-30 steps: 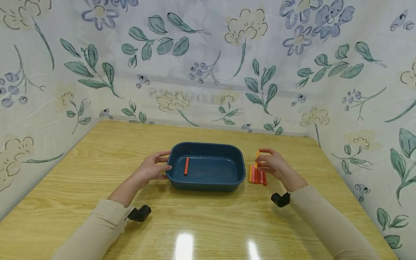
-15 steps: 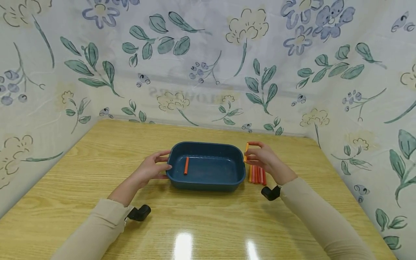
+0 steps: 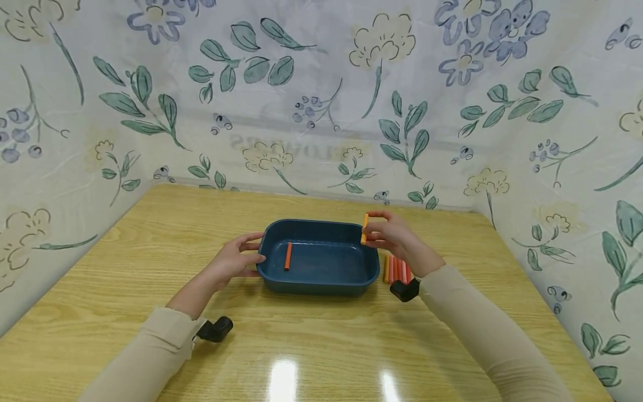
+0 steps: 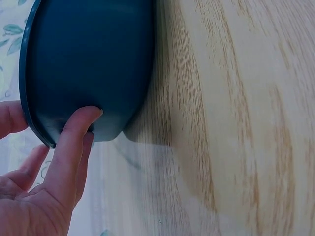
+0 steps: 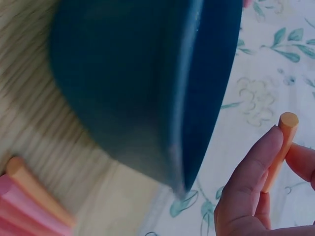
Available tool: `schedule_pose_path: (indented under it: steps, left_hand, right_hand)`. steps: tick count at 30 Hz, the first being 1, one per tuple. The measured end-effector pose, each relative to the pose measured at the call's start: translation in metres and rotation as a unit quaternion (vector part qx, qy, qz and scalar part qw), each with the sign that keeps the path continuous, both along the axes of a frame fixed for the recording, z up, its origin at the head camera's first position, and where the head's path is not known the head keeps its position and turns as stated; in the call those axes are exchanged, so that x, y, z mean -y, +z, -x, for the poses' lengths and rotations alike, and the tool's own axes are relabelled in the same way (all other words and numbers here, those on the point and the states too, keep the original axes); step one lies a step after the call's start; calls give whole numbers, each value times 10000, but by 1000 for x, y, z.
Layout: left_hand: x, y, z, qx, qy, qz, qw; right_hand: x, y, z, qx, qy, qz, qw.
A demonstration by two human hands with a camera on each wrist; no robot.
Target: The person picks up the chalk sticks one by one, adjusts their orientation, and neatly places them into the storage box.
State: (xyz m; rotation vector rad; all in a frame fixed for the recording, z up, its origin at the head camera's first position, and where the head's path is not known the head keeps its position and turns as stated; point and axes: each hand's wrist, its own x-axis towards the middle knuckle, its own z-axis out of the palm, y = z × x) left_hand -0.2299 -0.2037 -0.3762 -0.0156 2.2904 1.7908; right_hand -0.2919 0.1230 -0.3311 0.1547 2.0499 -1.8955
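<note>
A dark blue rectangular dish (image 3: 326, 265) with rounded corners sits on the table. My left hand (image 3: 232, 259) holds its left end, with fingers against the outer wall in the left wrist view and a fingertip at the rim. An orange-red crayon (image 3: 288, 257) lies inside, toward the left. My right hand (image 3: 397, 234) pinches a light orange crayon (image 5: 281, 150) between thumb and fingertips, above the dish's far right corner. To the right of the dish lies a row of several crayons (image 3: 397, 269) in orange, pink and red, partly hidden by the right wrist.
The wooden table (image 3: 321, 335) reaches back to a floral cloth (image 3: 311, 100) that also hangs on both sides. A black wrist camera mount (image 3: 215, 329) juts from the left sleeve, and another camera mount (image 3: 404, 290) from the right one.
My right hand has carried the light orange crayon leftward, from above the crayon row to over the dish's right rim. The left hand and the dish have stayed put.
</note>
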Motion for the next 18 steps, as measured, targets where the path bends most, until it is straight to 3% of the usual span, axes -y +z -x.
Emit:
schedule_pose_path:
  steps: [18]
  left_hand:
    - [1,-1,0,-8,3,-76,10000]
  right_hand:
    - [59,17,8,208,413,78,9989]
